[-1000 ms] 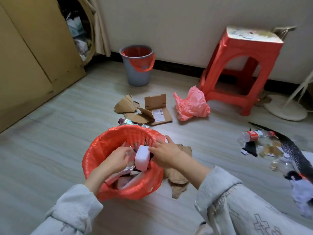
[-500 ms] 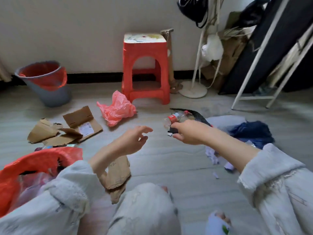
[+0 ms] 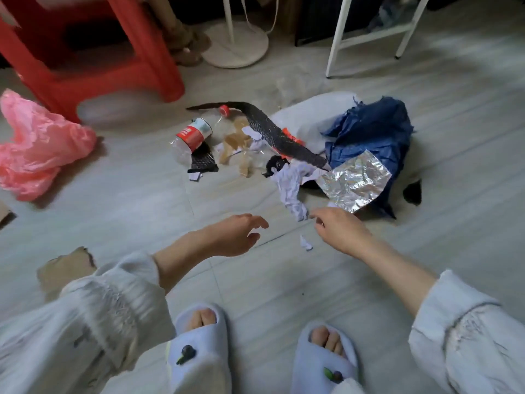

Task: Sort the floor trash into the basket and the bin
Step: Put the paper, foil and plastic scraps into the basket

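Observation:
A heap of trash lies on the floor ahead: a clear plastic bottle (image 3: pixel 193 137) with a red label, brown paper scraps (image 3: pixel 237 146), a long black strip (image 3: pixel 272 132), crumpled white paper (image 3: pixel 292 184), a silver foil sheet (image 3: pixel 353 182) and crumpled dark blue paper (image 3: pixel 369 129). My right hand (image 3: pixel 339 230) hovers just below the white paper and the foil, fingers apart, holding nothing. My left hand (image 3: pixel 234 234) is open beside it, above bare floor. A small white scrap (image 3: pixel 306 242) lies between the hands. Basket and bin are out of view.
A red plastic stool (image 3: pixel 93 66) stands at the back left with a pink plastic bag (image 3: pixel 37 149) beside it. A round white stand base (image 3: pixel 235 49) and white frame legs (image 3: pixel 338 38) are behind the heap. Torn cardboard (image 3: pixel 64 268) lies by my left sleeve. My slippered feet (image 3: pixel 199 345) are below.
The view swung right and down, away from the red-lined basket to the trash heap. Both hands left the basket and now hover empty, lower and nearer the white paper and foil.

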### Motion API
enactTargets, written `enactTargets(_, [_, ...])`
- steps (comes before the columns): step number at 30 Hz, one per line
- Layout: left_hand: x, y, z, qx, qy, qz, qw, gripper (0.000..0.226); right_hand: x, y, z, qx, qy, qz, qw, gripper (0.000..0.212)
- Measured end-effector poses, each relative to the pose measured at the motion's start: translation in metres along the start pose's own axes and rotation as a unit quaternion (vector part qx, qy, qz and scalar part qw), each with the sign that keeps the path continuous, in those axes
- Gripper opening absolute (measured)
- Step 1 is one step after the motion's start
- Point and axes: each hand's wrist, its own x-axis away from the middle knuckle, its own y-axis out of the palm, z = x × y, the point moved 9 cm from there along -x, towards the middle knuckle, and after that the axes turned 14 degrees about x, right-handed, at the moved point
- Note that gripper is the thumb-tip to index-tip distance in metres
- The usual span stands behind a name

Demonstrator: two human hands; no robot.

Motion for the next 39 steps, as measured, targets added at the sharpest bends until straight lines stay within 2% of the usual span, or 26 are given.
enactTargets(4, [-0.035, 0.030, -0.034, 0.009, -0.006, -0.019, 1.000, 0.037, -0.025, 0.071, -0.011, -0.007, -0.016, -0.050, 0.999, 0.038])
enactTargets(7, [-0.055, 0.045, -0.050, -0.030, 0.008, -0.039, 0.999, 0.039, -0.035, 0.107, -0.020, 0.044, -0.048, -0.067, 0.996, 0.033])
enactTargets(9, [-0.077, 0.046, -0.050, -0.102, 0.013, -0.061, 0.993, 0.045, -0.045, 0.106, -0.021, 0.052, -0.069, 0.007, 0.996, 0.035])
enactTargets(12, [-0.115, 0.038, -0.031, -0.219, 0.054, -0.071, 0.972, 0.059, -0.055, 0.106, -0.017, 0.040, -0.080, 0.061, 0.994, 0.051])
enactTargets(14, [-0.148, 0.032, -0.016, -0.207, 0.064, -0.032, 0.976, 0.066, -0.059, 0.115, -0.011, 0.011, -0.074, 0.073, 0.995, 0.047])
enactTargets(16, [-0.172, 0.035, -0.013, -0.143, 0.036, 0.002, 0.989, 0.071, -0.059, 0.109, 0.002, -0.023, -0.031, 0.110, 0.993, 0.036])
enactTargets(19, [-0.172, 0.060, -0.030, -0.128, 0.001, -0.035, 0.991, 0.066, -0.053, 0.087, 0.033, -0.103, 0.030, 0.228, 0.968, 0.008])
enactTargets(21, [-0.154, 0.074, -0.041, -0.171, 0.027, -0.034, 0.984, 0.060, -0.049, 0.076, 0.049, -0.100, 0.040, 0.270, 0.957, 0.012])
enactTargets(23, [-0.138, 0.078, -0.042, -0.191, 0.078, 0.000, 0.978, 0.052, -0.052, 0.071, 0.064, -0.075, 0.048, 0.257, 0.962, 0.019])
enactTargets(26, [-0.125, 0.077, -0.041, -0.233, 0.117, 0.046, 0.964, 0.041, -0.069, 0.090, 0.072, -0.072, 0.065, 0.131, 0.987, 0.017])
enactTargets(28, [-0.122, 0.076, -0.038, -0.249, 0.116, 0.060, 0.960, 0.043, -0.071, 0.103, 0.059, -0.057, 0.043, 0.089, 0.993, 0.017])
enactTargets(30, [-0.122, 0.077, -0.037, -0.246, 0.110, 0.072, 0.960, 0.049, -0.062, 0.114, 0.037, -0.035, -0.003, 0.095, 0.995, 0.022])
enactTargets(31, [-0.122, 0.076, -0.036, -0.243, 0.100, 0.077, 0.962, 0.054, -0.055, 0.118, 0.027, -0.040, -0.024, 0.111, 0.993, 0.030])
enactTargets(33, [-0.123, 0.074, -0.038, -0.243, 0.075, 0.087, 0.963, 0.066, -0.043, 0.119, 0.019, -0.073, -0.045, 0.138, 0.987, 0.032])
enactTargets(36, [-0.126, 0.079, -0.042, -0.247, 0.057, 0.060, 0.965, 0.090, -0.038, 0.107, 0.037, -0.094, 0.009, 0.174, 0.980, 0.028])
enactTargets(39, [-0.126, 0.090, -0.051, -0.237, 0.043, 0.004, 0.971, 0.077, -0.047, 0.099, 0.054, -0.096, 0.085, 0.145, 0.981, 0.017])
